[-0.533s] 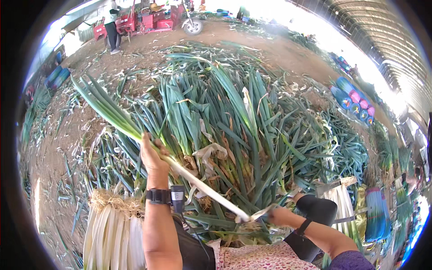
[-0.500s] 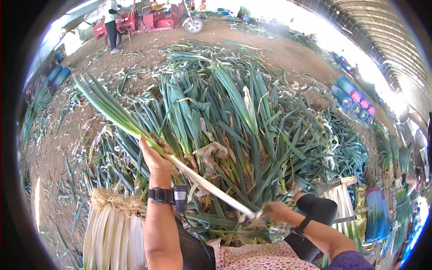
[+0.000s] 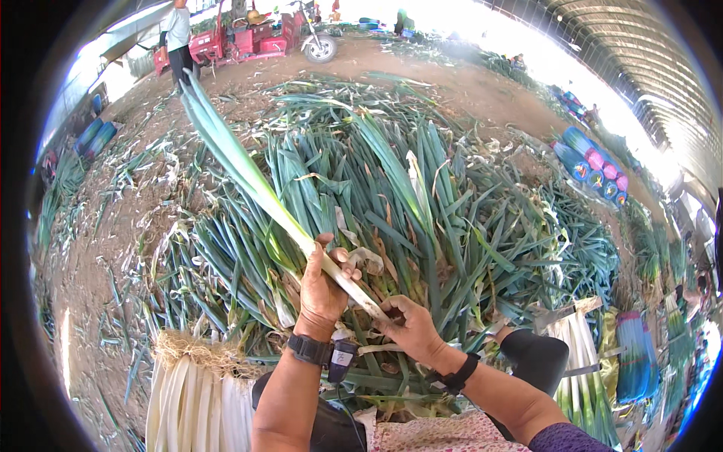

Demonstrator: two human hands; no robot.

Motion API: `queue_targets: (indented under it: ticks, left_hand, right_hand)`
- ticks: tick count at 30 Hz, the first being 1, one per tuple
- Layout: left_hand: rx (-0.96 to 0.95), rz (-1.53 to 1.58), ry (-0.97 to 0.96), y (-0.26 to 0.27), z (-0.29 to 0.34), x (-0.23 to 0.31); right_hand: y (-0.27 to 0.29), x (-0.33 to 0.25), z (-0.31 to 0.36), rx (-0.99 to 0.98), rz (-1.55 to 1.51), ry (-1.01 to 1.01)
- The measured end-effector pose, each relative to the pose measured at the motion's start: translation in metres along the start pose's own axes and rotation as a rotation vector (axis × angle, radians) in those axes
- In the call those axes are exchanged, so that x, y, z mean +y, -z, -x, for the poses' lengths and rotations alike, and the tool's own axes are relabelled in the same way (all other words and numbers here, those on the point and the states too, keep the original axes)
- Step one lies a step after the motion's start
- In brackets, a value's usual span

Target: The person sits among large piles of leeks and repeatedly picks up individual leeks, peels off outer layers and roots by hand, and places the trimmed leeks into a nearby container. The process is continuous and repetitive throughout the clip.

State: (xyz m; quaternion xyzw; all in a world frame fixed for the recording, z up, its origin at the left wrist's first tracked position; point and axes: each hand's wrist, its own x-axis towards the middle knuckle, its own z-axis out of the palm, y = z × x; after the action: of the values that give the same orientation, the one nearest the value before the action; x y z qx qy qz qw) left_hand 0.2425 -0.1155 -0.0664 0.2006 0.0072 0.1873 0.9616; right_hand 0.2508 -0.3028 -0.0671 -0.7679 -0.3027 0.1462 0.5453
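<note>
A long green onion (image 3: 260, 192) slants across the middle, its green leaves up to the far left and its white root end toward me. My left hand (image 3: 324, 292) is closed around its white shank, palm beneath. At the root end my right hand (image 3: 410, 325) pinches the stalk between thumb and fingers; the tip is partly hidden there. Beneath and beyond both hands spreads a heap of unpeeled green onions (image 3: 316, 169) with dry, papery skins among the leaves. Left of my left forearm lies a row of clean white stalks (image 3: 188, 399) with bushy roots.
White-stalked onions (image 3: 576, 343) lie by my right knee, next to a blue bundle (image 3: 636, 354). Blue and pink rolls (image 3: 591, 162) lie far right. At the back left, a person (image 3: 177, 38) stands beside a red cargo tricycle (image 3: 260, 44). Leaf scraps litter the dirt floor.
The onion has swung steeper and shifted right. My left hand has moved right and nearer, further down the white shank; my right hand has moved left and up, still at the root end.
</note>
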Motion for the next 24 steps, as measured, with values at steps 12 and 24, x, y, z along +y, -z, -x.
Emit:
queue_targets:
  ticks: [12, 24]
  left_hand:
    - [0.209, -0.254, -0.065, -0.004, -0.004, -0.013]
    - [0.419, -0.378, -0.18, 0.005, -0.014, -0.009]
  right_hand:
    - [0.0, 0.0, -0.003, -0.079, 0.18, 0.032]
    - [0.001, -0.017, 0.004, 0.068, -0.011, 0.126]
